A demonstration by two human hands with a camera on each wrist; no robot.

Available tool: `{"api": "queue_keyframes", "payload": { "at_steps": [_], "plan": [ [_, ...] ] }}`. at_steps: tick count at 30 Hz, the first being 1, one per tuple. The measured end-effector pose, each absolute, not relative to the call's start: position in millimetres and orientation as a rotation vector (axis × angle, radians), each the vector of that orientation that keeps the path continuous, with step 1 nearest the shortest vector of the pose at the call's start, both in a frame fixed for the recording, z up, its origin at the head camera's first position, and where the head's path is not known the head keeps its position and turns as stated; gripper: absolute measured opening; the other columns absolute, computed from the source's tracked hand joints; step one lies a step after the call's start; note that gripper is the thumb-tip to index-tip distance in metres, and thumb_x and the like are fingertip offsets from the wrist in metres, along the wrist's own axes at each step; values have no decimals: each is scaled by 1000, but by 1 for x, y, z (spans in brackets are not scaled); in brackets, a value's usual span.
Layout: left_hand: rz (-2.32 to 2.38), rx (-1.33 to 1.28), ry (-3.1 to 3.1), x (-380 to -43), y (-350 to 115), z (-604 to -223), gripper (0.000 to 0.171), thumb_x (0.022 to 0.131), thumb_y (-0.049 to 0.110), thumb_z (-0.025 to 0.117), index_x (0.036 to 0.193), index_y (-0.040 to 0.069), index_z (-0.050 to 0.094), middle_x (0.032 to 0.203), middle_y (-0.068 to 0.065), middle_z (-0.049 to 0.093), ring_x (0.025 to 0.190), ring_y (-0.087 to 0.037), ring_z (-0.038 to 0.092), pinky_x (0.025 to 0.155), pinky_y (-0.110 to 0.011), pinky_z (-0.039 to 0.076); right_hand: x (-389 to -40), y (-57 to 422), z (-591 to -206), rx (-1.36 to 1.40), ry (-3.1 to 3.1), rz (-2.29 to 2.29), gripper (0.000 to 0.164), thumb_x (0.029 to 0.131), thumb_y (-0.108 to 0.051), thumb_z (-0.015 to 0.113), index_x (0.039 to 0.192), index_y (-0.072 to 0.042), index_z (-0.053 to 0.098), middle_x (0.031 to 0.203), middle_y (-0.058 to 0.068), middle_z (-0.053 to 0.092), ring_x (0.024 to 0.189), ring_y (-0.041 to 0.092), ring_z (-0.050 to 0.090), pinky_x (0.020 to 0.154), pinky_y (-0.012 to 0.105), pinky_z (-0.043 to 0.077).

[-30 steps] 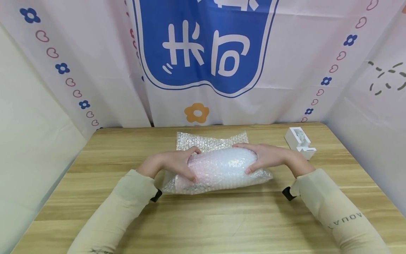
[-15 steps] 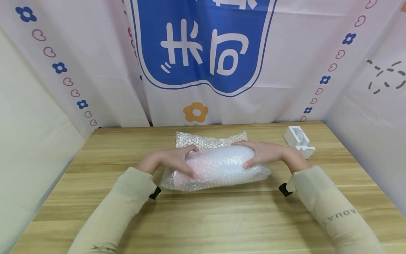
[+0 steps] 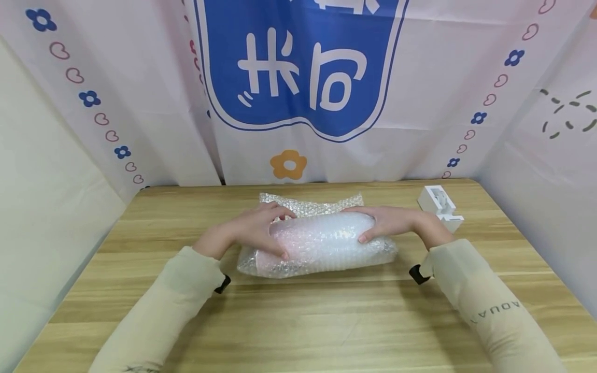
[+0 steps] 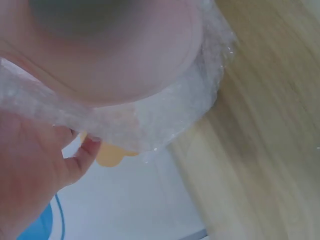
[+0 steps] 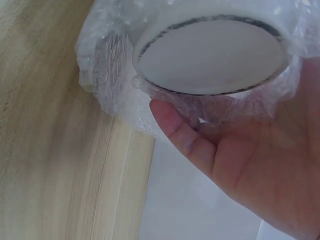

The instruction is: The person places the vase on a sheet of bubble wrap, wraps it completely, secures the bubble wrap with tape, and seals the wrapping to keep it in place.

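Note:
A pink-to-white vase-like vessel lies on its side, rolled in clear bubble wrap, whose loose end spreads flat behind it. My left hand grips the pink end, thumb in front and fingers over the back. Around the white end curls my right hand, thumb on the near side. In the left wrist view the pink end shows a blurred dark green area, with wrap jutting past it. A white oval base with a dark rim shows in the right wrist view. Fingers behind the roll are partly hidden.
A white tape dispenser with a clear roll stands at the back right of the wooden table. Behind the table hangs a printed cloth, and pale walls rise at both sides.
The wrapped roll has moved slightly away from me, over the loose wrap. My left hand has shifted up and back along the pink end; the right hand keeps its hold.

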State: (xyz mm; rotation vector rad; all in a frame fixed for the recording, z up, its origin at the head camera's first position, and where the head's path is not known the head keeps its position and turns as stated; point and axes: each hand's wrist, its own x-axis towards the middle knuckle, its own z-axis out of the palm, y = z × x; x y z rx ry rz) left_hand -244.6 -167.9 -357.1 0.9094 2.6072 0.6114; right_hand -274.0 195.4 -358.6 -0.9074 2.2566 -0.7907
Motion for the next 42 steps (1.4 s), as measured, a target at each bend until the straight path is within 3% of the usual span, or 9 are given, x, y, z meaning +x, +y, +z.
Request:
{"api": "queue_keyframes", "payload": {
  "at_steps": [5, 11, 15, 18, 22, 29, 34, 36, 42],
  "plan": [
    [641, 1001, 2612, -237, -168, -350, 78, 78, 44, 89, 142, 15, 55, 128, -3, 60, 97, -19, 57, 85, -38, 51, -278, 196, -361, -911, 2231, -813, 90, 91, -48, 73, 161, -11, 31, 164, 18, 29, 149, 44, 25, 116, 68, 22],
    [498, 1075, 2659, -226, -165, -341, 73, 87, 40, 82, 144, 6, 53, 132, -10, 64, 107, -21, 63, 97, -43, 52, -282, 198, -363, -915, 2204, -845, 92, 91, -50, 72, 160, -7, 32, 162, 20, 33, 147, 44, 30, 115, 67, 25],
    [404, 998, 2676, -217, -158, -337, 87, 85, 50, 80, 153, 7, 45, 141, -11, 60, 121, -27, 61, 106, -46, 47, -283, 198, -364, -926, 2188, -863, 94, 90, -53, 72, 160, -6, 31, 161, 21, 33, 146, 44, 31, 114, 66, 26],
    [338, 903, 2664, -210, -150, -336, 107, 78, 61, 81, 159, 8, 34, 148, -14, 54, 134, -34, 52, 111, -50, 41, -281, 198, -363, -917, 2208, -858, 98, 90, -55, 72, 162, -7, 26, 164, 21, 27, 148, 45, 25, 115, 67, 23],
    [237, 862, 2672, -202, -142, -337, 124, 71, 63, 86, 162, 5, 24, 147, -19, 53, 139, -40, 45, 114, -54, 37, -279, 198, -364, -867, 2252, -864, 102, 89, -54, 74, 163, -13, 18, 166, 23, 18, 150, 49, 18, 115, 71, 19],
    [180, 907, 2714, -200, -140, -344, 132, 65, 58, 93, 161, 2, 22, 144, -21, 55, 138, -42, 45, 115, -55, 34, -273, 199, -361, -871, 2301, -952, 76, 91, -40, 77, 145, -8, 34, 150, 25, 33, 142, 48, 30, 112, 70, 27],
    [266, 857, 2688, -204, -140, -345, 133, 64, 52, 95, 162, 4, 20, 146, -20, 54, 137, -41, 46, 115, -54, 35, -269, 201, -359, -864, 2390, -927, 63, 95, -40, 74, 143, -12, 45, 146, 20, 45, 137, 44, 42, 109, 68, 33],
    [308, 835, 2679, -207, -141, -345, 132, 63, 49, 96, 162, 5, 21, 137, -18, 60, 129, -38, 54, 111, -52, 40, -268, 201, -357, -859, 2442, -892, 60, 96, -42, 72, 144, -14, 49, 146, 17, 50, 135, 44, 46, 109, 67, 35],
    [362, 870, 2717, -216, -142, -348, 101, 69, 32, 92, 150, 4, 38, 120, -16, 66, 108, -31, 64, 94, -47, 53, -261, 200, -354, -858, 2525, -839, 66, 96, -47, 70, 150, -17, 47, 151, 16, 50, 136, 44, 46, 109, 66, 36]
  ]
}}
